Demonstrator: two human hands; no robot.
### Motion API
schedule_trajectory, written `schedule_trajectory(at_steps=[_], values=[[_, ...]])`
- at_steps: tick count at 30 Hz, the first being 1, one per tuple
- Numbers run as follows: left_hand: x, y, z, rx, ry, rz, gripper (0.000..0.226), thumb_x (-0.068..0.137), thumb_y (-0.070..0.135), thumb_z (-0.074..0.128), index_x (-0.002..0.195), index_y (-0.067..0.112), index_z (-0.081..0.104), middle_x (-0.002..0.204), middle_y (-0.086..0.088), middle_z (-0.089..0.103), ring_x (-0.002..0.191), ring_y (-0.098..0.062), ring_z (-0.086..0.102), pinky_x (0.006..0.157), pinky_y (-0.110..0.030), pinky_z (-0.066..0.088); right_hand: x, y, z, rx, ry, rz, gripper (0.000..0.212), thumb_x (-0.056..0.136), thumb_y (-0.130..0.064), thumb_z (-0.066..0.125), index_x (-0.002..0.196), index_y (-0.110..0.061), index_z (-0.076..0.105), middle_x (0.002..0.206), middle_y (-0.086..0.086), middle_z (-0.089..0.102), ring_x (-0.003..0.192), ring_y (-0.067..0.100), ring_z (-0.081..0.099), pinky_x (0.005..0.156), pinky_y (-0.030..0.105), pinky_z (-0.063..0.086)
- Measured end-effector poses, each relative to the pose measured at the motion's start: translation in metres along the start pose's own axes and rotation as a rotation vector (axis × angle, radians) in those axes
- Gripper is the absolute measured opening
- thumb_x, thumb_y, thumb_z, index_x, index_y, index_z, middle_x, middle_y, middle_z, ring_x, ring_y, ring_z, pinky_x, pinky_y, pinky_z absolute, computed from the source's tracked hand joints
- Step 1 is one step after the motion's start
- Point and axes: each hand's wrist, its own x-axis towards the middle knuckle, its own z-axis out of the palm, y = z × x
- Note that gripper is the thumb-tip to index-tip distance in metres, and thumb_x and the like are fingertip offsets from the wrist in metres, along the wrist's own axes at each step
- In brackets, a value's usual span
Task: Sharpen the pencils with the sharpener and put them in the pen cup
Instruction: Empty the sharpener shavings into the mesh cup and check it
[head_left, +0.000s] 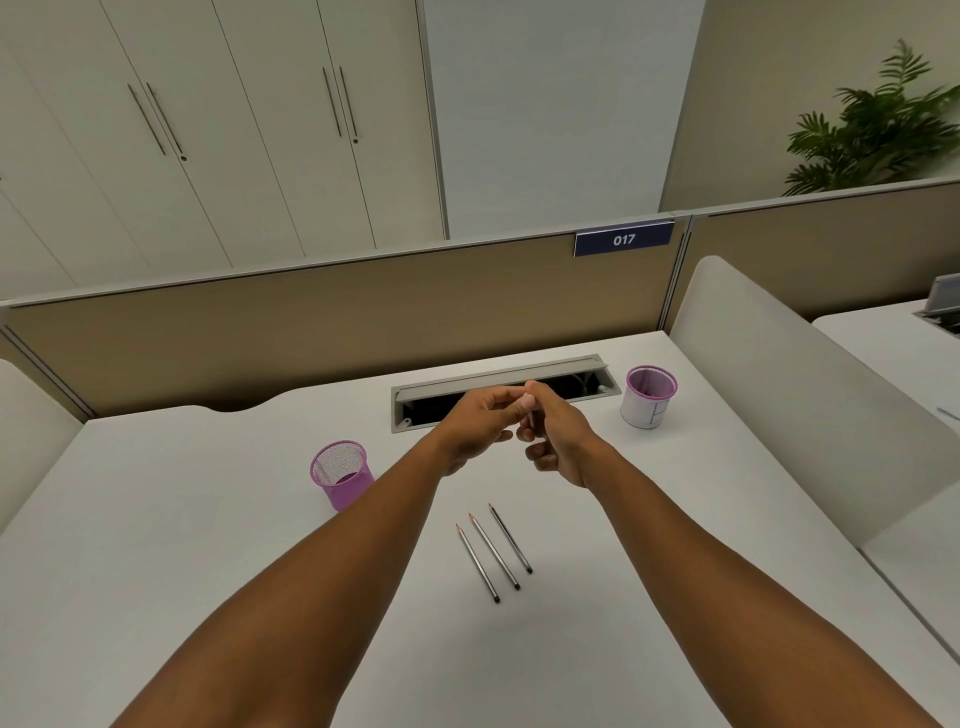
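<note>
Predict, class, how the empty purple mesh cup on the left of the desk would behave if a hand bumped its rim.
The purple mesh cup looks like thin see-through wire with nothing visible inside, so it is probably light and would likely slide or tip easily. It narrows toward its base, which probably adds to the tipping risk. Once on its side, its round wall might let it roll across the smooth desk.

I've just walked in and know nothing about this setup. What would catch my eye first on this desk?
Two bare forearms reach to mid-desk, where the left hand and right hand meet, the right gripping a slim dark pencil. Nearer the viewer, three grey pencils lie side by side on the white desk. One purple mesh pen cup stands left of the arms, another paper-wrapped purple mesh cup far right.
</note>
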Motion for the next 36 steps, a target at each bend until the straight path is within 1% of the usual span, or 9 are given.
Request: schedule_trajectory(at_steps=[7,11,15,18,20,24,28,31,36], values=[[0.001,-0.008,0.0,0.04,-0.004,-0.015,0.028,0.094,0.038,0.059,0.116,0.023,0.069,0.108,0.0,0.071,0.106,-0.016,0.064,0.087,-0.027,0.049,0.008,0.008,-0.001,-0.065,-0.055,0.029,0.056,0.091,-0.068,0.034,0.094,-0.017,0.057,0.076,0.006,0.046,0.057,0.013,0.036,0.046,0.021,0.029],[0.003,-0.02,0.002,0.036,0.08,-0.034,0.026,0.093,0.038,0.06,0.112,0.023,0.069,0.109,0.0,0.07,0.106,-0.016,0.063,0.09,-0.032,0.048,0.014,0.016,0.002,-0.079,-0.135,0.038,0.072,0.087,-0.076,0.026,0.114,-0.017,0.058,0.088,0.011,0.054,0.065,0.016,0.047,0.052,0.024,0.039],[0.009,-0.035,-0.001,0.046,0.189,-0.052,0.029,0.09,0.04,0.063,0.113,0.022,0.069,0.106,0.004,0.07,0.105,-0.016,0.063,0.088,-0.034,0.048,0.019,0.025,-0.002,-0.12,-0.162,0.001,0.05,0.095,-0.057,0.037,0.119,-0.018,0.057,0.111,0.014,0.064,0.091,0.026,0.065,0.073,0.034,0.053],[0.011,-0.044,-0.003,0.031,0.2,-0.089,0.025,0.091,0.036,0.064,0.111,0.022,0.067,0.103,0.006,0.067,0.103,-0.016,0.062,0.078,-0.024,0.046,0.025,0.034,-0.005,-0.17,-0.171,-0.009,0.031,0.098,-0.036,0.045,0.121,-0.016,0.054,0.122,0.012,0.062,0.104,0.028,0.064,0.085,0.038,0.054],[0.013,-0.052,-0.003,0.024,0.2,-0.106,0.028,0.09,0.037,0.065,0.113,0.022,0.066,0.105,0.005,0.067,0.103,-0.016,0.062,0.073,-0.02,0.046,0.032,0.042,-0.008,-0.239,-0.169,-0.014,0.031,0.098,-0.025,0.05,0.127,-0.014,0.052,0.125,0.01,0.061,0.106,0.025,0.063,0.086,0.036,0.055],[0.018,-0.067,-0.004,0.021,0.211,-0.157,0.033,0.091,0.036,0.065,0.12,0.02,0.065,0.112,0.001,0.066,0.101,-0.014,0.062,0.073,-0.02,0.045,0.042,0.055,-0.01,-0.368,-0.095,-0.031,0.042,0.095,-0.017,0.057,0.136,-0.012,0.049,0.121,0.009,0.062,0.098,0.019,0.067,0.078,0.026,0.057],[0.025,-0.084,-0.002,0.032,0.204,-0.217,0.029,0.094,0.028,0.062,0.122,0.019,0.064,0.117,-0.002,0.065,0.101,-0.016,0.062,0.078,-0.027,0.044,0.049,0.065,-0.013,-0.511,-0.004,-0.07,0.038,0.089,-0.015,0.064,0.127,-0.013,0.057,0.112,0.007,0.064,0.096,0.021,0.065,0.083,0.031,0.055],[0.031,-0.096,0.0,0.034,0.188,-0.236,0.033,0.094,0.023,0.062,0.126,0.015,0.063,0.122,-0.004,0.064,0.105,-0.019,0.061,0.082,-0.029,0.044,0.057,0.074,-0.014,-0.615,0.04,-0.078,0.038,0.084,-0.019,0.07,0.12,-0.014,0.06,0.109,0.005,0.067,0.09,0.017,0.063,0.078,0.026,0.052],[0.036,-0.121,-0.001,0.1,0.267,-0.275,0.038,0.097,0.03,0.057,0.133,0.018,0.057,0.135,-0.003,0.057,0.121,-0.021,0.055,0.106,-0.04,0.044,0.069,0.087,-0.019,-0.689,0.142,-0.03,0.036,0.079,-0.019,0.074,0.112,-0.013,0.061,0.098,0.001,0.064,0.082,0.014,0.06,0.074,0.024,0.045]])
